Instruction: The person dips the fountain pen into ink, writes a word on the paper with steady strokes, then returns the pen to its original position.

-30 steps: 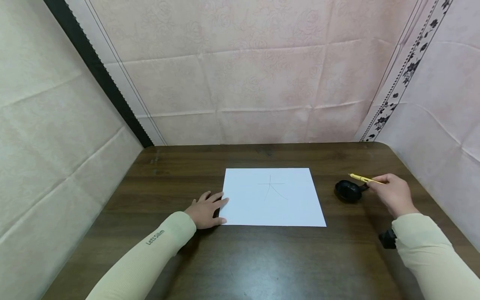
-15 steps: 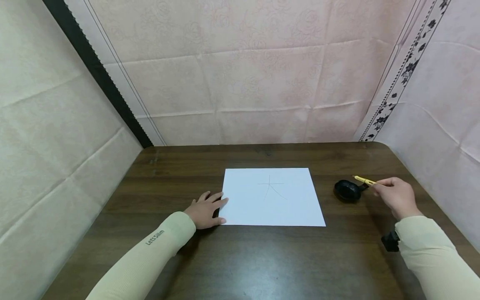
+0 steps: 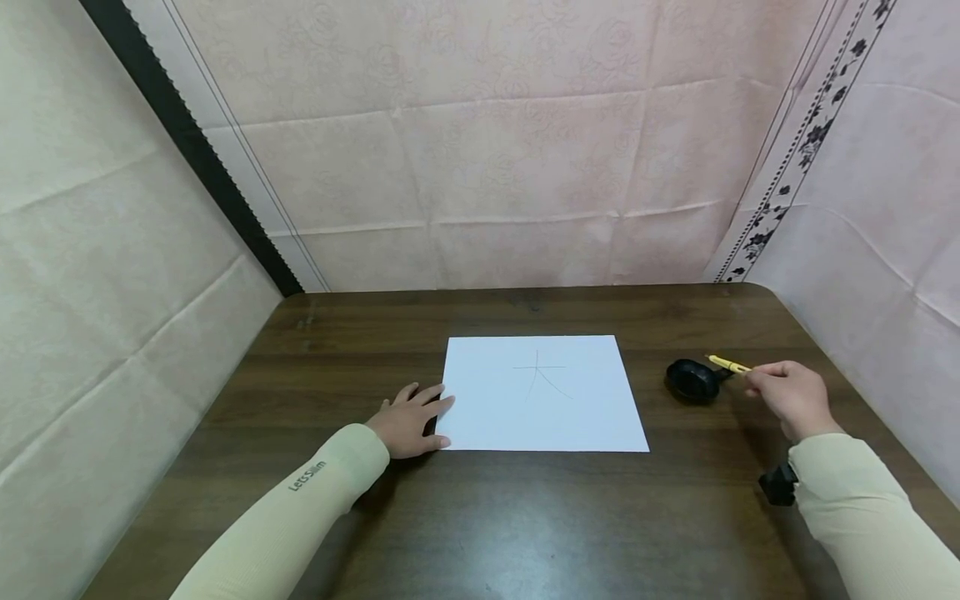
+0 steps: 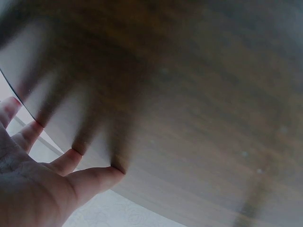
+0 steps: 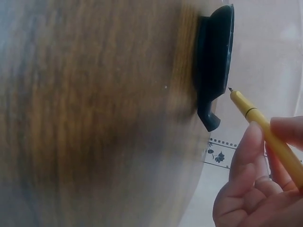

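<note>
A white sheet of paper (image 3: 570,421) lies on the brown table with thin dark lines drawn in its upper middle. My left hand (image 3: 411,423) rests at the sheet's left edge, fingers spread, with fingertips overlapping the paper. At the right, my right hand (image 3: 797,398) pinches a yellow pen (image 3: 727,363) between thumb and fingers. Its dark point faces left, above a small black dish with a short handle (image 3: 693,382). In the right wrist view the tip of the pen (image 5: 244,103) appears beside the rim of the dish (image 5: 215,52). The inside of the dish looks dark.
The wooden table (image 3: 487,525) reaches back to a pale cloth wall (image 3: 480,167), with more cloth along both sides. A small black device (image 3: 778,485) is worn under the right wrist.
My right hand has drawn slightly right and toward me with the pen, whose point moved right over the dish. The left hand and paper keep their places.
</note>
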A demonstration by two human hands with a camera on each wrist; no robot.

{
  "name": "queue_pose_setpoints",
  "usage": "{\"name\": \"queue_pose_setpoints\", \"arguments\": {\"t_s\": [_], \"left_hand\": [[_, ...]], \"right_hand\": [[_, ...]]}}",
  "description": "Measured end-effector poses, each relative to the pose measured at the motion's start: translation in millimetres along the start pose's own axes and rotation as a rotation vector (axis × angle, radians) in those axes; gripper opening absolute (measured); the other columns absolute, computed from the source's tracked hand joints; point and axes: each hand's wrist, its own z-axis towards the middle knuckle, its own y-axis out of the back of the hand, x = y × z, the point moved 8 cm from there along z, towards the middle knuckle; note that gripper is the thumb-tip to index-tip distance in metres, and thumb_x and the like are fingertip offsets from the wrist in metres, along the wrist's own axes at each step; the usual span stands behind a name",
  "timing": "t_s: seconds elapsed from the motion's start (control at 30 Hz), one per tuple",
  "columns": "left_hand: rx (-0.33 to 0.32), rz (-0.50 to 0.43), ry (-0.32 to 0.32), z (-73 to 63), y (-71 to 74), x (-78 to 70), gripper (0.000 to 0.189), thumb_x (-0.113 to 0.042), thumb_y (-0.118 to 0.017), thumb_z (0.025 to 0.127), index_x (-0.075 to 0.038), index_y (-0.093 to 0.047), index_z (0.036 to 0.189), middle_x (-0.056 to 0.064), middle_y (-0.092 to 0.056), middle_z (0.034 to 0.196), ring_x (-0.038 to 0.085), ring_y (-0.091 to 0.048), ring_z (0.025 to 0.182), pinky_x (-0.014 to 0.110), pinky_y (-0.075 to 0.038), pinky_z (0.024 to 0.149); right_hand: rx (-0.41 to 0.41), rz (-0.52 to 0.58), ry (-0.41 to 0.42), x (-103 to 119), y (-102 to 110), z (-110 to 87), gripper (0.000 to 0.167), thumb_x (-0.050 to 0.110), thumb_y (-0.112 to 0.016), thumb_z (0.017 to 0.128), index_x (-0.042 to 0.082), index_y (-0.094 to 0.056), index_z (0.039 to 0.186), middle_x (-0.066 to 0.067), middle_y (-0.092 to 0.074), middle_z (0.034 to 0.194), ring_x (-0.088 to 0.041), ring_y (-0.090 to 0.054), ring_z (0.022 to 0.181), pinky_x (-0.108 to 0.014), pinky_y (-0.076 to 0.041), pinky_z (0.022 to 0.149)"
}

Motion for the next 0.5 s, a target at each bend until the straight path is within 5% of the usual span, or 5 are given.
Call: {"name": "queue_pose_setpoints", "arguments": {"t_s": [0.5], "left_hand": [[0.002,-0.003,-0.005,0.0,1.0,-0.8,0.069,-0.046,-0.061,0.092,-0.024,-0.033,0.152,0.003,-0.024,0.159,0.042,-0.016,0.144,0.070,-0.024,0.103]], "right_hand": [[0.007,0.103,-0.041,-13.7,-2.9,1.8,0.021,0.013,-0.054,0.094,-0.007,-0.057,0.100,0.016,-0.061,0.064,0.001,-0.058,0.059,-0.022,-0.046,0.058]]}}
